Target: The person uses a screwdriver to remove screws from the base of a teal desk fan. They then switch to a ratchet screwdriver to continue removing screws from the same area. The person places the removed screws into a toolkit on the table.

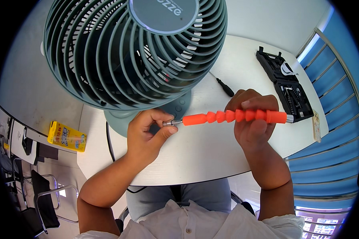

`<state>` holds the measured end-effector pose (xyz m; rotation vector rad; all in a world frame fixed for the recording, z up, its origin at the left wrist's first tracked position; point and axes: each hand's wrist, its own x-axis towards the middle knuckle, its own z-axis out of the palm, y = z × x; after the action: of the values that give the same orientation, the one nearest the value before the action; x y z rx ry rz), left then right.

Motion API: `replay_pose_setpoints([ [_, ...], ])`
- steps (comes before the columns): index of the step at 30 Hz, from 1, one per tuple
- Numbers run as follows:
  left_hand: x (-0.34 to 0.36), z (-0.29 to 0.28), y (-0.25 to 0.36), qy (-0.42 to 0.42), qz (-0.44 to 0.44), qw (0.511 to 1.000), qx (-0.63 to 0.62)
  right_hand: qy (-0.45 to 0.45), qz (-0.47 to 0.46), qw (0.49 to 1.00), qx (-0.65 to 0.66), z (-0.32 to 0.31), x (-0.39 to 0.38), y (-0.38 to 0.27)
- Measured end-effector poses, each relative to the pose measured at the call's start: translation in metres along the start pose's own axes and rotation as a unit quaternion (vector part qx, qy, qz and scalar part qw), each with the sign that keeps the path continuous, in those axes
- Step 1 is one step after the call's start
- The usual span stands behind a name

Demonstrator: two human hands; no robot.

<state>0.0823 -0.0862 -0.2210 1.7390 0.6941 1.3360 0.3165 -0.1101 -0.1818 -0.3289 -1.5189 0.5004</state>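
An orange, ribbed flexible screwdriver extension [195, 119] with metal ends is held level above the white table. My right hand [249, 133] is closed around its beaded middle and right part. At its left end my left hand [143, 133] pinches the silver metal tip [172, 123] between thumb and fingers. Whether a separate bit sits in that tip is too small to tell. Just beyond my hands stands a grey-green fan [135, 67] with a round grille, its base [179, 104] partly hidden behind the grille and my left hand.
A black-handled screwdriver [225, 87] lies beside the fan. At the right, an open black tool case [293, 97] holds bits, with a beige strip [316, 126] near it. A yellow package [67, 136] sits at the left edge. A dark cable [109, 141] runs down the table [195, 159].
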Motion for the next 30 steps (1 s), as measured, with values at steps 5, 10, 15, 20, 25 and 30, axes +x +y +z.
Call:
replay_pose_setpoints([
  [5,-0.0002,0.0001,-0.0019,0.022,-0.006,0.999,0.027,-0.010,-0.008,1.000,0.001,0.0001,-0.0029,0.0006],
  [10,-0.0001,-0.0011,0.0001,0.014,0.002,0.998,0.061,-0.007,0.051,0.998,0.027,-0.0002,-0.0031,-0.0008],
  [15,0.0003,0.0004,0.0019,0.017,0.038,0.997,0.068,0.028,0.089,0.993,0.078,0.0039,-0.0037,0.0006],
  [20,0.0011,-0.0007,0.0027,0.000,0.027,0.997,0.071,0.045,0.122,0.989,0.069,0.0042,-0.0003,0.0002],
  [25,-0.0014,0.0009,0.0018,0.000,-0.032,0.999,0.007,0.002,0.057,0.998,0.030,-0.0008,0.0017,0.0027],
  [30,-0.0003,0.0012,0.0050,-0.008,-0.028,1.000,-0.005,-0.034,0.013,0.999,0.021,-0.0008,0.0034,-0.0014],
])
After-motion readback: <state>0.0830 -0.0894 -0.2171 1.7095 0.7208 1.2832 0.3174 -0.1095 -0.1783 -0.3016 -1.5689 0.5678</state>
